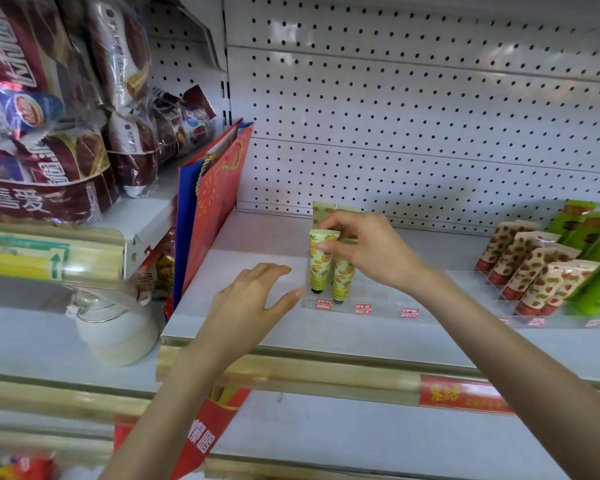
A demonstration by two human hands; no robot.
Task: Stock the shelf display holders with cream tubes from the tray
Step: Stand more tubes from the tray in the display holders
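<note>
A clear acrylic display holder [378, 308] stands on the white shelf [257, 237], with small red price labels along its front. Yellow pineapple-print cream tubes stand cap-down in its left end. My right hand [364, 251] pinches the top of the front-left yellow tube [317, 265] between thumb and fingers; a second yellow tube [343, 278] stands right beside it, and more tube tops [323, 211] show behind my fingers. My left hand [253, 303] hovers open just left of the holder, fingers spread, thumb near its corner. No tray is in view.
Strawberry-print tubes [534, 268] and green tubes [593, 251] fill a holder at the right. A red and blue gift bag [208, 202] stands at the shelf's left end. Bagged snacks [49, 116] crowd the neighbouring shelf, a white kettle [116, 327] below. Pegboard backs the shelf.
</note>
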